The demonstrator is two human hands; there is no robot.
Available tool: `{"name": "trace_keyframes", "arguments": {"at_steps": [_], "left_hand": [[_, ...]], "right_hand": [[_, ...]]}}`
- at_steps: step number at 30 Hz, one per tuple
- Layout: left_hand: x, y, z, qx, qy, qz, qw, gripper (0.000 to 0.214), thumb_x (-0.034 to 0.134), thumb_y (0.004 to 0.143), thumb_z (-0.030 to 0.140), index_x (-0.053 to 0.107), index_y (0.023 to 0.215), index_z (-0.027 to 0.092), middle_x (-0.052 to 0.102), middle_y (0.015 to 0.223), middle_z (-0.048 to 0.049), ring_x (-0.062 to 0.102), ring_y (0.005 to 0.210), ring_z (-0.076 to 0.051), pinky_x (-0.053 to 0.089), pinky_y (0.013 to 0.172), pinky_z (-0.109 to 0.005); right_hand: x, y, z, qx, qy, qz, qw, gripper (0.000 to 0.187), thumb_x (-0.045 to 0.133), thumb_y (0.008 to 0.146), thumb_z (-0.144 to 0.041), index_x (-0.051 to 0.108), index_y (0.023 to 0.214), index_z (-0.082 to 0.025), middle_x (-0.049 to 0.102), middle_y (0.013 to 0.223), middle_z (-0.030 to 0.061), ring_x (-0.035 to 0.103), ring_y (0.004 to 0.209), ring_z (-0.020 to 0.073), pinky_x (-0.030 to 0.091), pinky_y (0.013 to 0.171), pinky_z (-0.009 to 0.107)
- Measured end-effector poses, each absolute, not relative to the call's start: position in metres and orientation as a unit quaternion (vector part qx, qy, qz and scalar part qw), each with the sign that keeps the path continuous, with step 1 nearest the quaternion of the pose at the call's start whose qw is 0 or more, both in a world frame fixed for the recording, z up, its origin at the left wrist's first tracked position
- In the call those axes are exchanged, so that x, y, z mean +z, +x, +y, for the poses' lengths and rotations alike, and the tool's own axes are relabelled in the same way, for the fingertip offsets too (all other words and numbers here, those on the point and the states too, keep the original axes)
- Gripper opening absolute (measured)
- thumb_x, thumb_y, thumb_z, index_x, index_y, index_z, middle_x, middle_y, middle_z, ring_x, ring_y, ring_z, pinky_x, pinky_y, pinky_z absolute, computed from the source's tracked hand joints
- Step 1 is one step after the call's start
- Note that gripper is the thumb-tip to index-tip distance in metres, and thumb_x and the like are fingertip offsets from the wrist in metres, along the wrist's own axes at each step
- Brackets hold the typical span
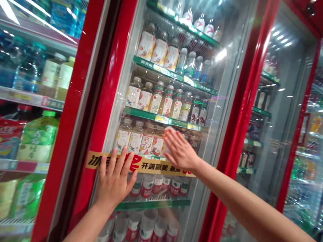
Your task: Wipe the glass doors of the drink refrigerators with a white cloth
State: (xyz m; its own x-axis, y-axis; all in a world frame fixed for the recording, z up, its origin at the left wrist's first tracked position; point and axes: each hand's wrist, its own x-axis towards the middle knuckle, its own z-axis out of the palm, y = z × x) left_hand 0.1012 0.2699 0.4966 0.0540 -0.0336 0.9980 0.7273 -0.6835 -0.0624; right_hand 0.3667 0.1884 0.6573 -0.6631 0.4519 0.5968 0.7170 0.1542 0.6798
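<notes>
My left hand lies flat, fingers spread, on the glass door of a red-framed drinks fridge, over a yellow and red sticker strip. My right hand is also pressed flat against the glass, a little higher and to the right, fingers stretched out. Neither hand holds anything. Behind the glass, green-edged shelves carry rows of pale tea and juice bottles. Lower shelves hold bottles with red and white labels.
The door's red frame runs down the left; a second red post stands on the right. A neighbouring fridge on the left holds large green bottles and blue water bottles. Another glass door follows on the right.
</notes>
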Motion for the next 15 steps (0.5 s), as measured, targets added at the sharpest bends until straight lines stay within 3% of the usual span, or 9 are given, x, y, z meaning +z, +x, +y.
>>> {"name": "trace_keyframes", "arguments": {"at_steps": [4,6,9,11,13,15], "left_hand": [[0.497,0.100,0.270,-0.634,-0.663,-0.256,0.304,0.080,0.056,0.108,0.051,0.028,0.178,0.025,0.028,0.184,-0.0067,0.010,0.178,-0.025,0.003,0.147,-0.054],[0.496,0.098,0.271,-0.638,-0.664,-0.249,0.301,0.078,0.054,0.109,0.049,0.027,0.178,0.025,0.029,0.184,-0.0063,0.011,0.178,-0.024,0.004,0.147,-0.053],[0.496,0.097,0.271,-0.644,-0.664,-0.241,0.294,0.078,0.053,0.110,0.048,0.025,0.178,0.022,0.035,0.182,-0.0079,0.014,0.177,-0.023,0.006,0.147,-0.052],[0.496,0.097,0.271,-0.644,-0.662,-0.240,0.299,0.078,0.053,0.110,0.047,0.026,0.178,0.020,0.037,0.181,-0.0097,0.014,0.177,-0.023,0.006,0.147,-0.052],[0.496,0.098,0.271,-0.642,-0.659,-0.242,0.309,0.079,0.053,0.110,0.048,0.026,0.178,0.018,0.038,0.181,-0.0109,0.014,0.177,-0.024,0.006,0.148,-0.053],[0.495,0.098,0.270,-0.642,-0.655,-0.245,0.315,0.080,0.053,0.110,0.047,0.025,0.178,0.016,0.036,0.182,-0.0115,0.013,0.177,-0.025,0.006,0.148,-0.053]], "right_hand": [[0.713,0.347,0.206,-0.548,-0.518,-0.565,0.334,0.092,0.031,0.116,-0.044,-0.040,0.168,-0.018,-0.018,0.188,0.0125,-0.005,0.176,0.0373,0.018,0.143,0.072],[0.708,0.319,0.214,-0.552,-0.484,-0.607,0.305,0.092,0.032,0.116,-0.041,-0.038,0.169,-0.016,-0.013,0.189,0.0132,-0.003,0.177,0.0353,0.018,0.144,0.068],[0.672,0.304,0.209,-0.529,-0.339,-0.769,0.115,0.089,0.038,0.114,-0.042,-0.020,0.178,-0.020,0.007,0.190,0.0078,0.014,0.177,0.0285,0.024,0.146,0.055],[0.661,0.318,0.200,-0.512,-0.297,-0.805,0.048,0.088,0.041,0.114,-0.046,-0.010,0.181,-0.022,0.014,0.189,0.0054,0.022,0.176,0.0257,0.027,0.145,0.049],[0.673,0.332,0.196,-0.529,-0.347,-0.768,0.100,0.088,0.041,0.115,-0.050,-0.009,0.181,-0.021,0.013,0.189,0.0069,0.018,0.177,0.0278,0.025,0.145,0.053],[0.697,0.329,0.203,-0.550,-0.426,-0.688,0.206,0.087,0.039,0.115,-0.049,-0.011,0.181,-0.018,0.006,0.190,0.0109,0.010,0.178,0.0322,0.021,0.145,0.062]]}}
